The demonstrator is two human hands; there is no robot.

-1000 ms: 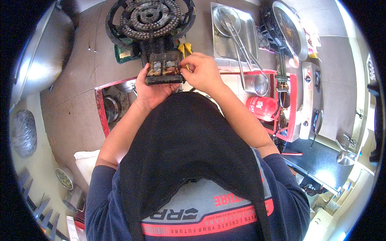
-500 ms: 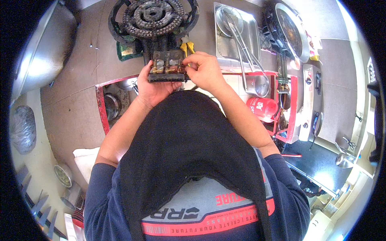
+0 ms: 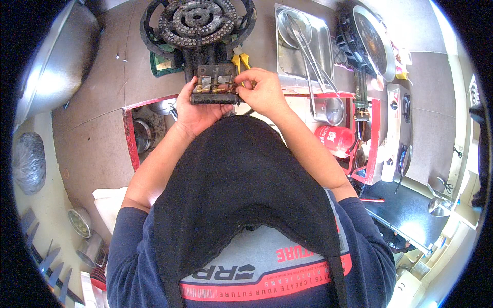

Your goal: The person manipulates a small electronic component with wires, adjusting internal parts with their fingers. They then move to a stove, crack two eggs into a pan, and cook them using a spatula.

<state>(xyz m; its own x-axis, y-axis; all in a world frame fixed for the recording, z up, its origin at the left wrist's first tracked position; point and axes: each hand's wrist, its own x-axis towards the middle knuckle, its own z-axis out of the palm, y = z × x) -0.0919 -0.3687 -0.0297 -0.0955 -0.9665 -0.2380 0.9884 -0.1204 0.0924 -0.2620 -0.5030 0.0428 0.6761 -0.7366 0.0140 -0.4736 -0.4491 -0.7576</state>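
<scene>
A dark, greasy rectangular metal burner part [image 3: 215, 84] is held up in front of my chest. My left hand [image 3: 197, 110] grips it from below and along its left end. My right hand [image 3: 264, 92] pinches at the part's right end with thumb and fingertips. Just beyond it sits a black cast-iron ring gas burner [image 3: 195, 23] on the counter. A yellow-handled tool [image 3: 240, 60] lies beside the burner's neck, partly hidden behind the part.
A steel tray [image 3: 305, 43] with a bowl and tongs is at the right of the burner. A large steel wok [image 3: 51, 56] sits far left. A red gas canister [image 3: 334, 137] and a small steel pot [image 3: 328, 110] lie below the counter edge. A dark pan [image 3: 372, 38] is far right.
Both hands keep hold of the metal part with only slight shifts; the right fingers stay working at its right end.
</scene>
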